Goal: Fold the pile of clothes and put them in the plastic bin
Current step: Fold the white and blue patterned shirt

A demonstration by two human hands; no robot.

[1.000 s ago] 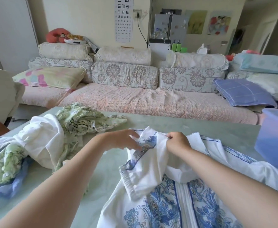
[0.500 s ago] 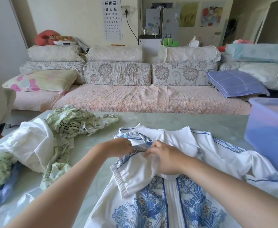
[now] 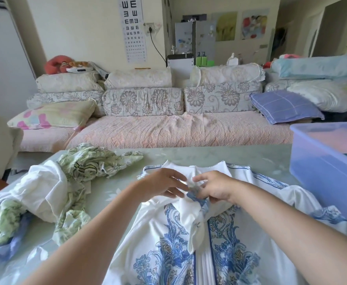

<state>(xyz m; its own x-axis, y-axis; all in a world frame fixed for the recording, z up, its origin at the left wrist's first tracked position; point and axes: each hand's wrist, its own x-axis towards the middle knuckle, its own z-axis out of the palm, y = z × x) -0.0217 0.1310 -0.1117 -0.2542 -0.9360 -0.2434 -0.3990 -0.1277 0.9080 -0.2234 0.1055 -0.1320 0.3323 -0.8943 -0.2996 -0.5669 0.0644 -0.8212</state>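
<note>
Nearest the camera, a white garment with blue floral print (image 3: 168, 254) lies spread on the pale green bench (image 3: 115, 190), its front panel facing up and its collar end pointing away from the person. Two bare forearms reach over it from the bottom corners.

The hands meet over the upper chest of the garment. The right hand (image 3: 215, 187) has its fingers pinched shut on a blue-edged white flap of the garment, which is lifted off the rest and hangs down in a loose twisted fold. The left hand (image 3: 164, 185) sits just beside it, fingers extended toward the same flap and touching the cloth; whether they actually grip it cannot be told. The fingertips of the two hands are nearly touching.

To the left on the bench lies the unfolded pile of clothes (image 3: 41, 198): a white piece on top, a green-and-white patterned piece tangled around and behind it, and pale blue cloth at the left edge. The pile lies apart from the printed garment.

At the right edge of the bench stands the translucent blue plastic bin (image 3: 320, 167), near the garment's right sleeve.

Beyond the bench runs a sofa (image 3: 168, 130) with a pink quilted cover, floral back cushions and loose pillows. An eye chart (image 3: 132, 27) hangs on the wall behind it.
</note>
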